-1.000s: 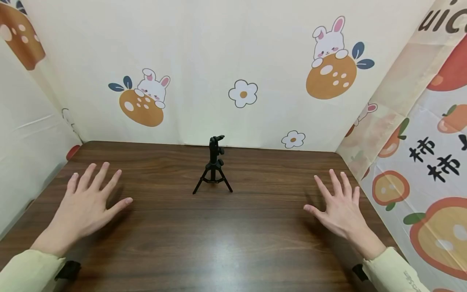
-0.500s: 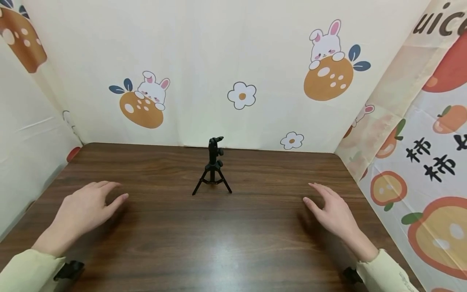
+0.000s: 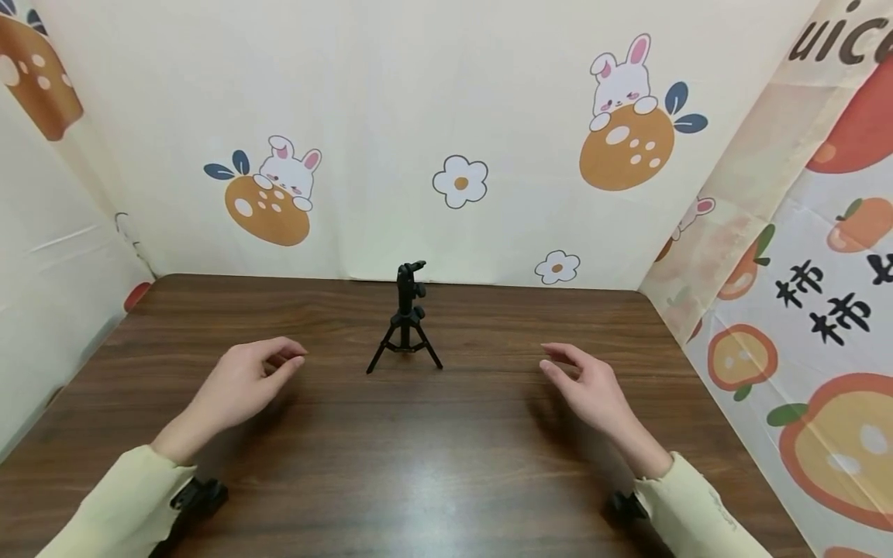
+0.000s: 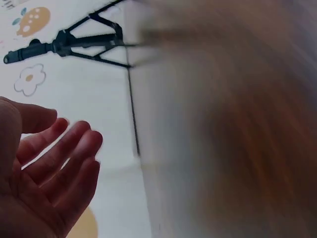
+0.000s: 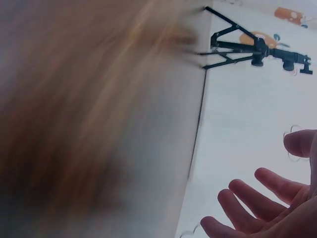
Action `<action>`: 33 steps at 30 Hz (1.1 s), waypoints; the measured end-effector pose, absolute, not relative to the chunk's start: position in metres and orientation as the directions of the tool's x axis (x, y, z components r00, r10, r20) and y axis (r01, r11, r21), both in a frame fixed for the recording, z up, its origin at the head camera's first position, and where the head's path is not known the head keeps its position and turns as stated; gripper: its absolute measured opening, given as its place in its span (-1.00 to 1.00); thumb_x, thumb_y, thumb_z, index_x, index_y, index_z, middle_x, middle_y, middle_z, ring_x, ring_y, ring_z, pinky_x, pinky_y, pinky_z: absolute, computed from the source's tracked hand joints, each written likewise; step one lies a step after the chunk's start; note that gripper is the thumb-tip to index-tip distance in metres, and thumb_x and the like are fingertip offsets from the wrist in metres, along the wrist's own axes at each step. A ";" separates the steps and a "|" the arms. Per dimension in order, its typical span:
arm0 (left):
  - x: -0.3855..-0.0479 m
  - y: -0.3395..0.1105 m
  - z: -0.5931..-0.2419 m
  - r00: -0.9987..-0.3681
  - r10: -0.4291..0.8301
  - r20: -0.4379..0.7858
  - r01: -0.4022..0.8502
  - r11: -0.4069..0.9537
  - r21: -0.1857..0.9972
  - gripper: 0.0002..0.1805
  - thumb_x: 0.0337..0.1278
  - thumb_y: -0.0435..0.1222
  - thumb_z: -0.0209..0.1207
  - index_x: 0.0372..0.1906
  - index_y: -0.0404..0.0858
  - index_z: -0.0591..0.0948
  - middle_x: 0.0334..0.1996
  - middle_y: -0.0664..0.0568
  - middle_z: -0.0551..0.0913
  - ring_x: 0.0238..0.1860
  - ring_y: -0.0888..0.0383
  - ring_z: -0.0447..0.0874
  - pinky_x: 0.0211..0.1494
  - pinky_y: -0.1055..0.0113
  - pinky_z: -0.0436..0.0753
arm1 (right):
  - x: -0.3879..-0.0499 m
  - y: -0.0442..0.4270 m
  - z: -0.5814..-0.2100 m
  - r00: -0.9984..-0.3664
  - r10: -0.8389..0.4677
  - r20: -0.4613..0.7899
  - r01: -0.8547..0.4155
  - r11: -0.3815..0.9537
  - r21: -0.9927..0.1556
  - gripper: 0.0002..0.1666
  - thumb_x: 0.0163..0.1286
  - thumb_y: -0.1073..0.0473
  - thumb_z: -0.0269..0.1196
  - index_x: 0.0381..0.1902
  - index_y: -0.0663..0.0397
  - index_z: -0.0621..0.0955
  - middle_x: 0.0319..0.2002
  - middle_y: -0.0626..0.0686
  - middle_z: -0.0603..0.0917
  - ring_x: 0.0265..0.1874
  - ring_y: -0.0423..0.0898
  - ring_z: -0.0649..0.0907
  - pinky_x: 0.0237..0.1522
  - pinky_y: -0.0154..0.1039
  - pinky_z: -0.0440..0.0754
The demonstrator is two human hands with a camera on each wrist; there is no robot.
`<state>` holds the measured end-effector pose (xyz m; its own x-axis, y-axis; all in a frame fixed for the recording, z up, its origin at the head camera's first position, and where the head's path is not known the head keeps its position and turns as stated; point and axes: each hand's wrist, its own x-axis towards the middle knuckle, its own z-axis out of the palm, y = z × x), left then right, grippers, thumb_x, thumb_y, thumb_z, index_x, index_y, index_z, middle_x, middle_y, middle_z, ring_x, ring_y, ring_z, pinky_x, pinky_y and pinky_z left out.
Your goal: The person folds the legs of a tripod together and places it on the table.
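Note:
A small black tripod point(image 3: 406, 318) stands upright on its spread legs toward the back middle of the dark wooden table point(image 3: 418, 434). To its left, my left hand point(image 3: 247, 380) hovers over the table with fingers loosely bent and nothing in them. On the other side my right hand point(image 3: 586, 387) is held likewise, its thumb apart from the bent fingers. Neither hand touches the tripod. Both wrist views show the tripod beyond the hand, and the palms hold nothing.
Behind the table hangs a cream cloth point(image 3: 391, 93) printed with rabbits and flowers. A fruit-printed cloth point(image 3: 802, 325) borders the right edge, and a white sheet point(image 3: 56, 256) borders the left. Black straps point(image 3: 198, 496) sit at both wrists.
Both hands have moved inward toward the tripod, from the table's sides. Their fingers, spread wide a second ago, are now loosely bent. The tripod has stayed in place.

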<state>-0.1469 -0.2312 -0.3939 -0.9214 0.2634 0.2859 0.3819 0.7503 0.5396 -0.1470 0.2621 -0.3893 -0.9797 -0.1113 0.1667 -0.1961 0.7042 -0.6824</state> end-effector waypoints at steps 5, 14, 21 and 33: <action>-0.160 -0.209 -0.394 -0.939 0.243 0.244 0.344 0.630 0.696 -0.82 0.38 -0.21 0.21 -0.07 -0.21 0.68 -0.27 0.02 0.73 -0.32 0.14 0.64 -0.32 0.31 0.56 | -0.154 0.241 -0.388 -0.973 -0.143 0.180 -0.230 0.636 -0.737 -0.52 0.44 -0.06 0.27 0.18 0.07 0.61 0.11 0.13 0.66 0.06 0.07 0.67 0.08 0.09 0.57; -0.179 -0.170 -0.391 -0.949 0.230 0.214 0.308 0.552 0.775 -0.83 0.31 -0.29 0.27 -0.05 -0.19 0.66 -0.21 0.09 0.71 -0.23 0.17 0.67 -0.16 0.24 0.61 | -0.167 0.201 -0.384 -0.958 -0.174 0.227 -0.285 0.517 -0.807 -0.60 0.44 0.09 0.29 0.16 0.12 0.62 0.10 0.15 0.67 0.11 0.02 0.63 0.11 0.03 0.57; -0.190 -0.151 -0.397 -0.955 0.231 0.186 0.282 0.516 0.809 -0.76 0.23 -0.28 0.34 -0.04 -0.25 0.67 -0.20 0.06 0.72 -0.22 0.13 0.68 -0.19 0.19 0.61 | -0.179 0.173 -0.372 -0.936 -0.236 0.262 -0.341 0.412 -0.845 -0.59 0.43 0.17 0.29 0.19 0.14 0.59 0.14 0.13 0.64 0.15 0.03 0.61 0.12 -0.04 0.56; -0.203 -0.128 -0.403 -0.967 0.209 0.145 0.231 0.482 0.845 -0.80 0.22 -0.25 0.35 -0.10 -0.22 0.69 -0.24 0.01 0.73 -0.22 0.08 0.68 -0.20 0.18 0.63 | -0.193 0.135 -0.353 -0.904 -0.297 0.307 -0.396 0.310 -0.865 -0.58 0.44 0.09 0.28 0.22 -0.06 0.57 0.11 -0.05 0.66 0.13 -0.13 0.60 0.13 -0.02 0.55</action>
